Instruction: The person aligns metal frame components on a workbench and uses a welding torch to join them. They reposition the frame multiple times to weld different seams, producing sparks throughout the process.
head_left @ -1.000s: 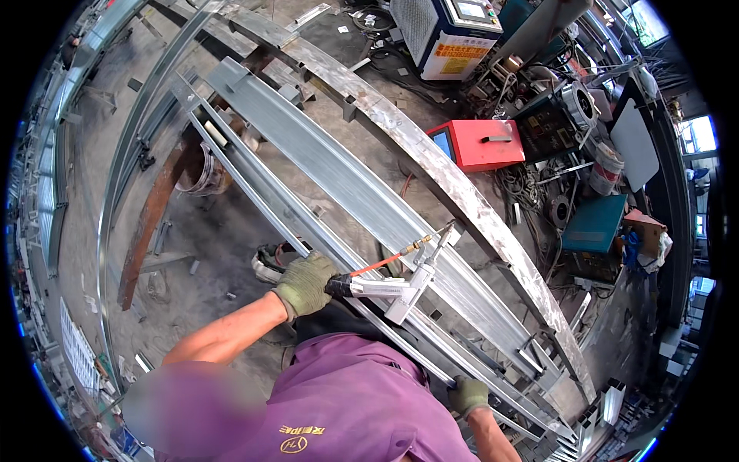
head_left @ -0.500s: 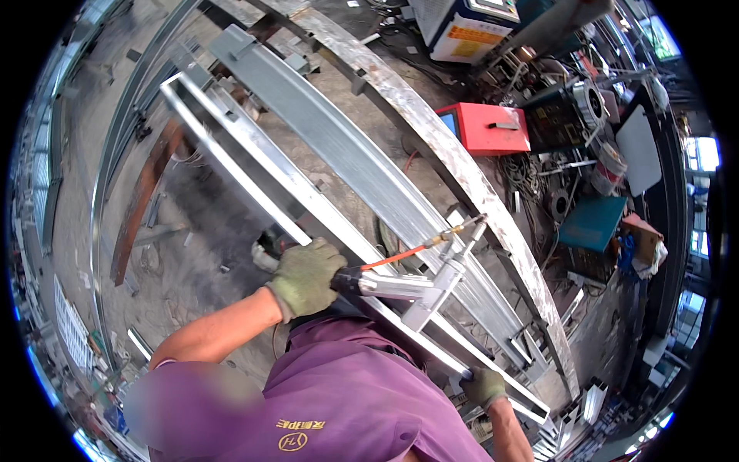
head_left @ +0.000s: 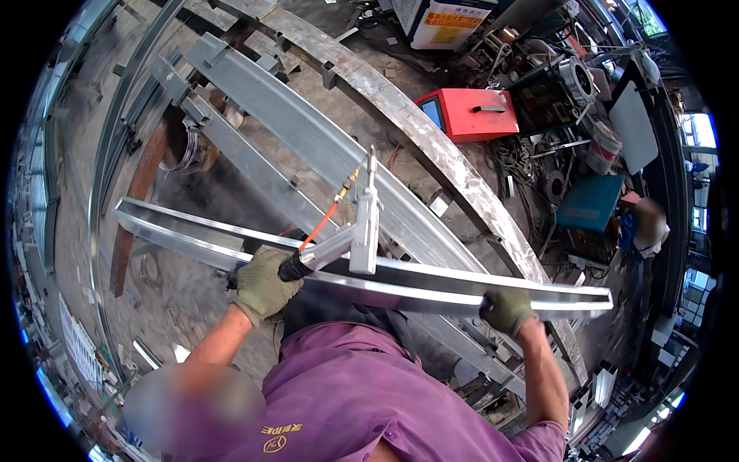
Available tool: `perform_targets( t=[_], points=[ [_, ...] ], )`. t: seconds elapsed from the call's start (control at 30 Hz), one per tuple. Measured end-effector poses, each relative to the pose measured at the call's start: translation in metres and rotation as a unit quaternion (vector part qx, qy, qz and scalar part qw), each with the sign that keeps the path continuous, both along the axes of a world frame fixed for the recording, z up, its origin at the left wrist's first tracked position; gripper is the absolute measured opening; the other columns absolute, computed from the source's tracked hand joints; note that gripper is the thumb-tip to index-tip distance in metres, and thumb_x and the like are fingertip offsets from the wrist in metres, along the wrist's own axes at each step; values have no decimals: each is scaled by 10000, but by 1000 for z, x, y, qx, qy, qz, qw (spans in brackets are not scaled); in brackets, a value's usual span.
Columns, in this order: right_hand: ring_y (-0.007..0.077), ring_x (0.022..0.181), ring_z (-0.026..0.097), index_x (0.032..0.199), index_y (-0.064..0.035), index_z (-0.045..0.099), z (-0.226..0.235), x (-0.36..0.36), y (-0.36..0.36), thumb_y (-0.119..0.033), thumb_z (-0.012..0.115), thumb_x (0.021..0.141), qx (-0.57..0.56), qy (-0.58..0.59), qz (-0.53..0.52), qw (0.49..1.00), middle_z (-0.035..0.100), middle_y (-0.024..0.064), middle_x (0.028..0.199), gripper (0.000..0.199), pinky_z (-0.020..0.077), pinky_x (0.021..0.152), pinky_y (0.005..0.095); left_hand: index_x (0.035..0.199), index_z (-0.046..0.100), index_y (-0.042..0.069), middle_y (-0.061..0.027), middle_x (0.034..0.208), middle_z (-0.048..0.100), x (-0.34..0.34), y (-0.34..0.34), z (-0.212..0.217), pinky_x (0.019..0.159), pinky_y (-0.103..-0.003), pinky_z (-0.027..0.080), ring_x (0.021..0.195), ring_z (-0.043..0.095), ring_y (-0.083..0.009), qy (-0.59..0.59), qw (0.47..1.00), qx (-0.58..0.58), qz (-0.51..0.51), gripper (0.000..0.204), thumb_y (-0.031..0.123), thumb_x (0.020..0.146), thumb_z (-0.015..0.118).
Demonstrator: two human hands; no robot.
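Observation:
A long, shiny metal channel (head_left: pixel 431 294) lies across in front of my body, its left end a little farther away. My left hand (head_left: pixel 268 283), in a green work glove, is closed around the black grip of a silver welding gun (head_left: pixel 366 231) and lies against the channel. How much of the channel those fingers hold is hidden. The gun's slim nozzle points away from me, with an orange hose and brass fitting beside it. My right hand (head_left: pixel 509 309), gloved too, is closed on the channel toward its right end.
Beyond the channel lie a wide grey steel beam (head_left: pixel 308 127) and a rusty curved beam (head_left: pixel 431 135). A red box-shaped machine (head_left: pixel 481 115), a teal-topped cabinet (head_left: pixel 591 202) and cables stand at the right. A brown steel bar (head_left: pixel 142 196) and a bucket (head_left: pixel 192 150) are at the left.
The channel has swung from a steep diagonal to nearly crosswise, its right end moving up and away. My right hand rose with it; the welding gun turned to point farther away.

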State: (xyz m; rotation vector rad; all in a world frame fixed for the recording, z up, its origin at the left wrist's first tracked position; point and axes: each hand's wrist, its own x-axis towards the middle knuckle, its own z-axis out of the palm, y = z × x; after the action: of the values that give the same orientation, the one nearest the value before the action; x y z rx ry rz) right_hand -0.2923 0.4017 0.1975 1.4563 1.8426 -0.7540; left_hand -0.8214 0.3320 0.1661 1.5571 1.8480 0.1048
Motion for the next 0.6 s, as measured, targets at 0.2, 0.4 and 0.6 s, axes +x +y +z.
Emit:
perform_targets(
  t=[0.2,0.4,0.6],
  points=[
    [427,969,798,989,-75,857,-8,-23,100,-675,880,871,39,66,16,997,825,217,992,612,620,883,509,1153,828,64,-167,1191,770,1,8,-12,1025,-518,573,1198,701,-395,10,996,-5,88,450,376,842,920],
    [448,1075,796,1091,-31,860,-52,-41,161,-718,855,867,77,100,72,989,833,245,1080,723,618,961,526,1129,847,74,-192,1170,798,1,18,-40,970,-544,590,1138,747,-427,27,986,-51,158,424,395,860,909],
    [408,1078,817,1200,-41,861,-88,-61,210,-705,890,848,5,80,54,995,847,230,1118,751,619,974,478,1171,853,77,-209,1119,831,-2,28,-55,952,-518,600,1082,788,-429,-13,968,-118,219,438,379,861,926]
  ],
)
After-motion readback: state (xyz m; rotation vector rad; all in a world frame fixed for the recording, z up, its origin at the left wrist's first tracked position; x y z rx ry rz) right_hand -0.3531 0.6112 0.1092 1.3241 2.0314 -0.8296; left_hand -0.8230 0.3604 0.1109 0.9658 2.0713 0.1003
